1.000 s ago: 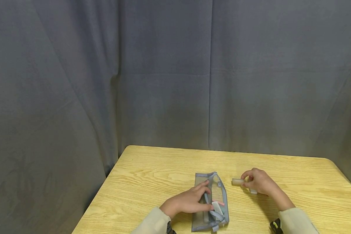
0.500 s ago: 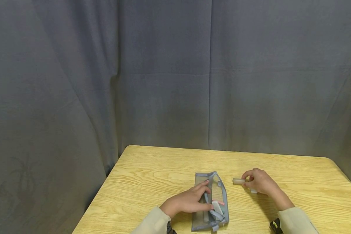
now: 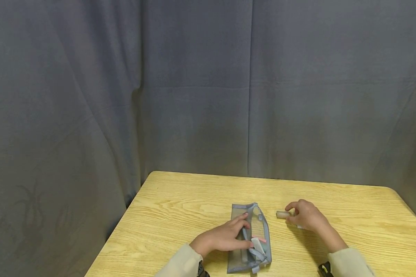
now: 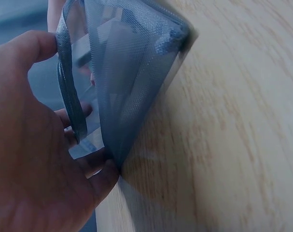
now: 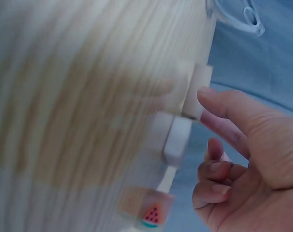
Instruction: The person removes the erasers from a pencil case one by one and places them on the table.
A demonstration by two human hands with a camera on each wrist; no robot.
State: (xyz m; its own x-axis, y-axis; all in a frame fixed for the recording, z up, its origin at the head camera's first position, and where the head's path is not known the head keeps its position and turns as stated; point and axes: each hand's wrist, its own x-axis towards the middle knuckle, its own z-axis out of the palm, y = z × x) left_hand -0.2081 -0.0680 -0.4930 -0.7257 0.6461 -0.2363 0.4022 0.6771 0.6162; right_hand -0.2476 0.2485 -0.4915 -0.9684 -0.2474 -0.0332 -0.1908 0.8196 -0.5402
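Note:
A grey-blue mesh pencil case [image 3: 266, 232] lies on the table with its zipped mouth spread. My left hand [image 3: 222, 237] grips it by the opening, the thumb at the zipper edge [image 4: 65, 77] and other fingers behind the mesh. Inside show a white block [image 3: 258, 246] and a pink piece [image 3: 260, 239]. To the right of the case, my right hand [image 3: 308, 216] pinches a small beige block [image 3: 282, 214] between thumb and index finger; the other fingers are curled. Near it, in the right wrist view, lie a white eraser-like block [image 5: 177, 141] and a watermelon-printed piece [image 5: 153, 210].
The wood-grain table [image 3: 180, 192] has rounded far corners. Behind it and at its left side hangs a grey-blue curtain [image 3: 197, 115]. A dark band [image 3: 325, 269] sits at the right wrist.
The beige block has shifted very slightly to the right in the right hand's fingers. The left hand and the pencil case stay in place.

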